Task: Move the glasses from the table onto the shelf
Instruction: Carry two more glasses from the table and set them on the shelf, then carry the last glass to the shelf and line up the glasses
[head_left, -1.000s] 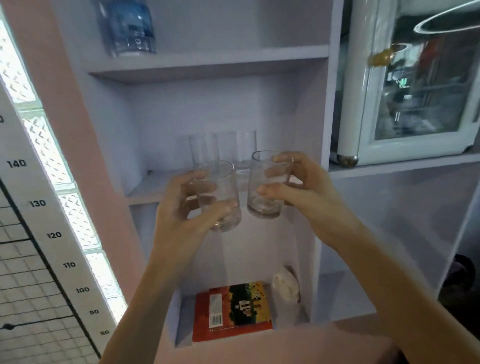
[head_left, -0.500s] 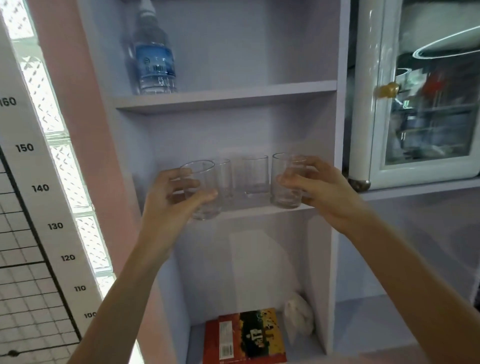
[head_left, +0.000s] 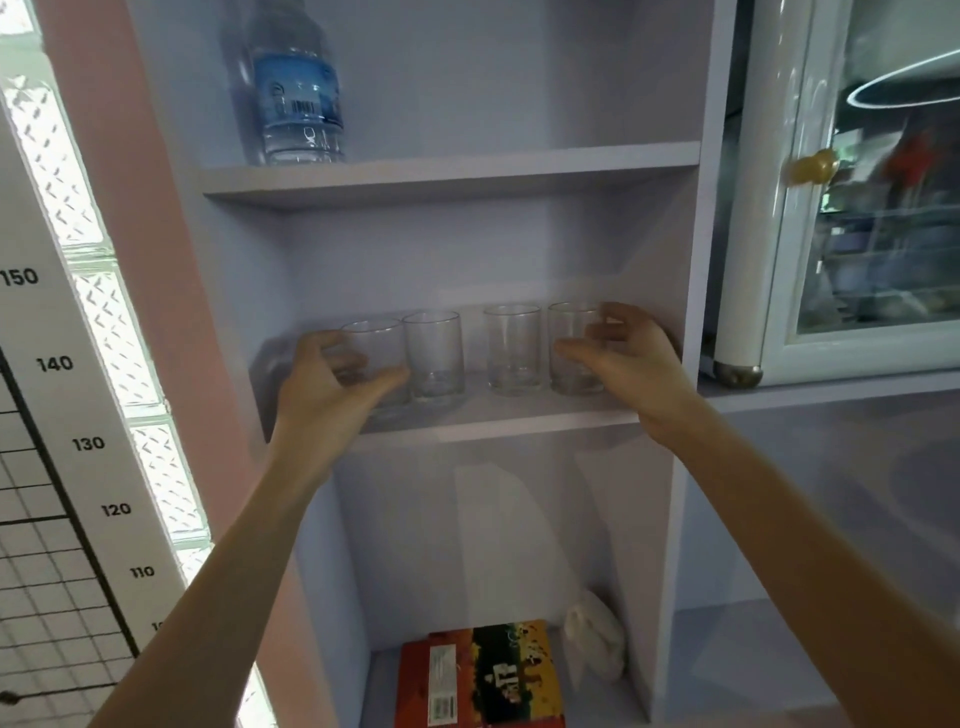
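The left hand (head_left: 332, 384) is gripping the leftmost glass (head_left: 375, 348) and the right hand (head_left: 623, 358) the rightmost glass (head_left: 571, 332), both apparently standing on the middle shelf (head_left: 498, 421). The leftmost glass is sitting near the front edge, just beside a neighbouring glass (head_left: 434, 353); snagging fingers could be tipping it off.

a water bottle (head_left: 296, 88) is standing high above me, and a book (head_left: 480, 675) is lying flat down low beside a crumpled white bag (head_left: 597, 639).

leftmost glass (head_left: 376, 345) half hidden behind left hand (head_left: 327, 400), rightmost glass (head_left: 569, 332) partly behind right hand (head_left: 628, 369), bottle (head_left: 296, 88) above hands and book (head_left: 483, 675) below both cut off
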